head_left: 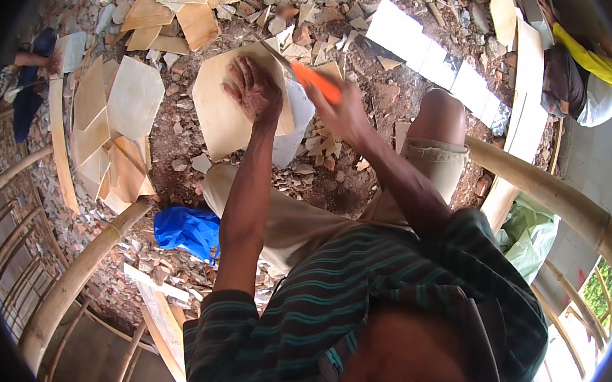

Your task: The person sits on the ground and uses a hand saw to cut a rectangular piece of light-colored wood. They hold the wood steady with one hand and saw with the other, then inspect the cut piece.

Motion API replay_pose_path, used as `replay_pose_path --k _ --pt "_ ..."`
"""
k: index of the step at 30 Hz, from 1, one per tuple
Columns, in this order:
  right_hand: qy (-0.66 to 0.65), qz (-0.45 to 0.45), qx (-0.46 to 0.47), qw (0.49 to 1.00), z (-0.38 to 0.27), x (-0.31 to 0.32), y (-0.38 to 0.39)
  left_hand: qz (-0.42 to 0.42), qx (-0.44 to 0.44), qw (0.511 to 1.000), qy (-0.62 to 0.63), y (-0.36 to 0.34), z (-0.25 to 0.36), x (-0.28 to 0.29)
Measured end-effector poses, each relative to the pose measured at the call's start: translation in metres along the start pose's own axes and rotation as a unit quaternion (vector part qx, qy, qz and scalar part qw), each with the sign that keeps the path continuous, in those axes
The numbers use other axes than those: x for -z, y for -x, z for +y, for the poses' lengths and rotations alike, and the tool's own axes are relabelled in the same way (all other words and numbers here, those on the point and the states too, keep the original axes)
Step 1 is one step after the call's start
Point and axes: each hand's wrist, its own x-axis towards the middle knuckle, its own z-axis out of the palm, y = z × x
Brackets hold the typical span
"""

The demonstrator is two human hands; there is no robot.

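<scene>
My left hand [253, 88] lies with fingers spread on a pale cream octagonal panel [220, 129] in front of me, at the upper middle. My right hand [339, 110] grips an orange-handled tool [316, 78], slightly blurred, with a narrow metal blade at the panel's upper right edge; whether the blade touches it I cannot tell. A whitish piece [295, 142] lies partly under the panel's right side. More cut tile-like panels [133, 96] are piled at the left.
Bamboo poles [562, 194] flank me on both sides. Rubble covers the ground, with a blue bag [185, 235], green sheeting [519, 240] and white strips [408, 35]. A co-worker in yellow and white sleeves [584, 61] is at right; another person's arm [34, 59] shows at upper left.
</scene>
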Motion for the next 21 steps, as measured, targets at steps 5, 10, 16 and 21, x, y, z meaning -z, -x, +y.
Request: replay_pose_path --k 5,10,16,21 --pt "0.015 0.046 0.016 0.999 0.006 0.02 0.042 0.025 0.0 0.999 0.021 0.001 0.002 -0.001" --pt "0.034 0.016 0.006 0.999 0.015 0.015 0.026 -0.029 0.015 0.999 -0.009 -0.002 0.001 -0.002" --pt "0.022 0.042 0.02 0.999 0.008 0.006 0.019 -0.015 0.0 1.0 -0.004 -0.001 -0.001 -0.002" --pt "0.02 0.05 -0.015 0.998 -0.002 0.021 0.051 -0.025 -0.004 0.996 -0.086 0.0 -0.002 -0.008"
